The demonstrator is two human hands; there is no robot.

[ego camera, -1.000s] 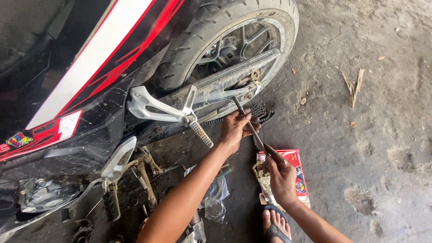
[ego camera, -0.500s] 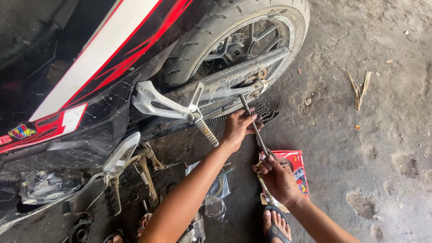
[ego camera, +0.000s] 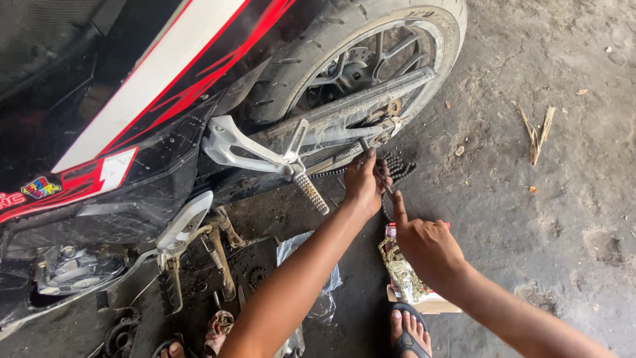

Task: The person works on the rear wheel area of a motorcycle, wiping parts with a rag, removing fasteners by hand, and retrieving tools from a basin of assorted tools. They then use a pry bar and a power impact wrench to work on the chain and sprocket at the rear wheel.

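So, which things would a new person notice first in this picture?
First the motorcycle's rear wheel at the top, beside the black, red and white bodywork on the left. Then the two hands below the wheel: the left hand near the swingarm end, the right hand lower down, holding a thin tool that points toward the axle.

We see our left hand (ego camera: 362,182) reaching up toward one o'clock, forearm stretched straight from the lower middle, fingers curled closed in a grip. Our right hand (ego camera: 427,245) sits just below at five o'clock from it, knuckles up, fingers curled, index finger extended toward twelve o'clock; its forearm enters from the lower right.
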